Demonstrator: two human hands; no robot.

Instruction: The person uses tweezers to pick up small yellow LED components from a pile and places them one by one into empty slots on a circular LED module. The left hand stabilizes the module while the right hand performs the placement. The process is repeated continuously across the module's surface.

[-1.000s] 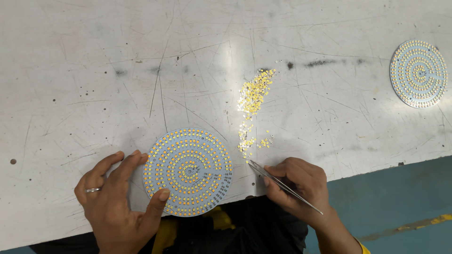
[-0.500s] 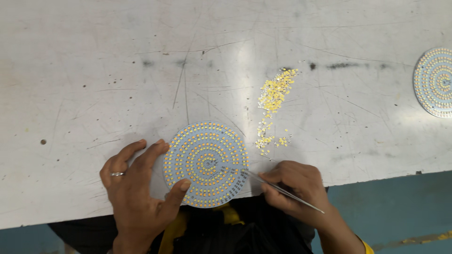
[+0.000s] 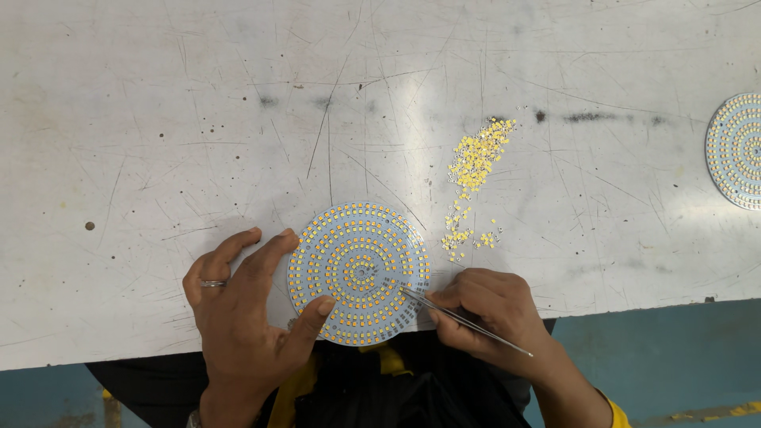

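Fingers [image 3: 468, 305] of right hand [image 3: 495, 321] pinch tweezers [image 3: 464, 319]; left hand [image 3: 246, 305] spread, steadying light, stiff disc [image 3: 358, 273] at nine o'clock

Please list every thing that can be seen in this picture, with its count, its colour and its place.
round LED board: one, pale blue with yellow chips, near table edge, between the hands
second round board: one, same colours, right edge, cut off
loose chips: a scattered pile, yellow, right of and beyond the near board
table: one, white, scratched
tweezers: one, metal, tips on the near board
left hand: steadies the board, wears a ring
right hand: holds the tweezers
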